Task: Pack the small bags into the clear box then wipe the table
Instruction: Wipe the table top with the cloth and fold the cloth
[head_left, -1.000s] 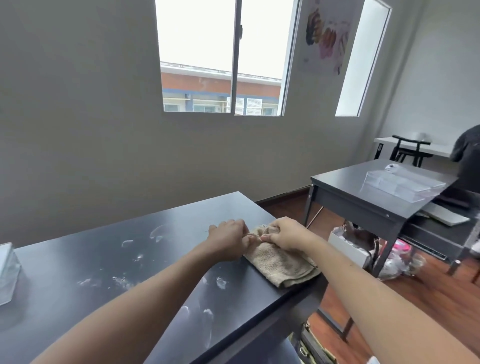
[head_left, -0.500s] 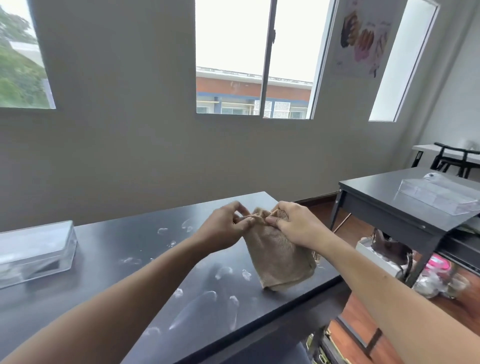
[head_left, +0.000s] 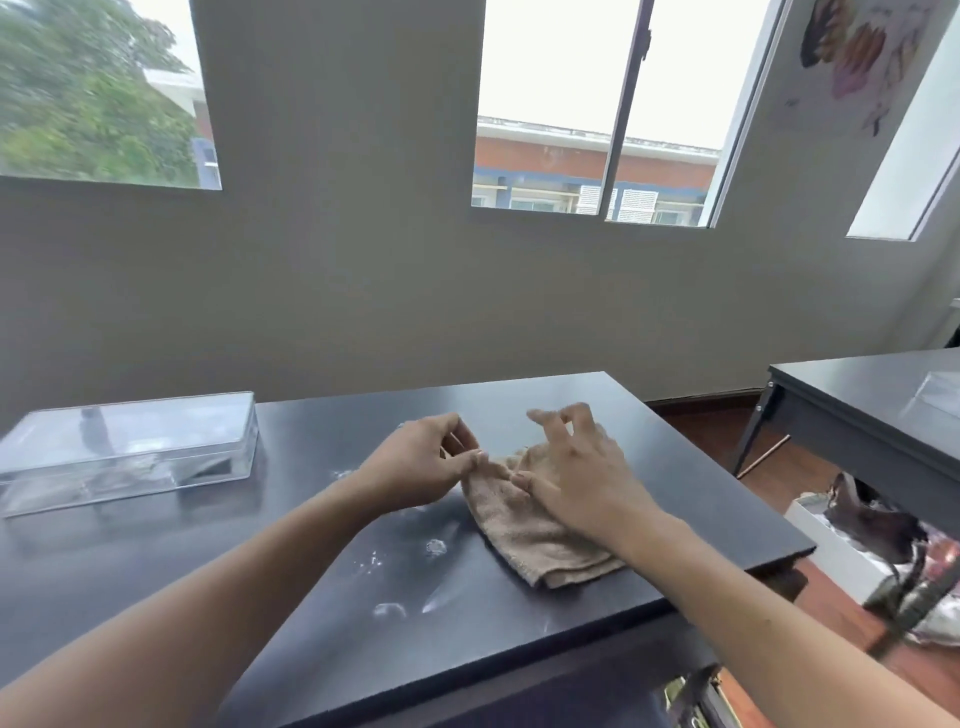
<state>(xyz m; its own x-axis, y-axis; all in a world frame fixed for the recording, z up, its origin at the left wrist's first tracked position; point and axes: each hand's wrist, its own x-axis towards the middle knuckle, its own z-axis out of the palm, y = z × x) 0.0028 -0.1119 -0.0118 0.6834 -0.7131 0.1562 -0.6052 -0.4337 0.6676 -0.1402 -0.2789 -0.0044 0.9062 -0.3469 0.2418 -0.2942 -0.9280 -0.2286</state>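
A folded beige cloth (head_left: 535, 538) lies flat on the dark table (head_left: 571, 400), near its right end. My left hand (head_left: 421, 467) pinches the cloth's left corner between thumb and forefinger. My right hand (head_left: 582, 478) rests on top of the cloth, thumb and palm pressing down, its other fingers spread and lifted. The clear box (head_left: 124, 452) stands with its lid on at the table's far left, apart from both hands. Its contents are too blurred to make out. White smears (head_left: 405, 571) mark the tabletop in front of the cloth.
A second dark table (head_left: 857, 405) stands to the right with another clear box (head_left: 935, 400) on it. Between the tables, on the wooden floor, sit a white bin and bags (head_left: 872, 525). A grey wall with windows runs behind the table.
The cloth, held up off the table by both hands half a second ago, now lies flat. My right hand has let go and spread its fingers. The view has turned left.
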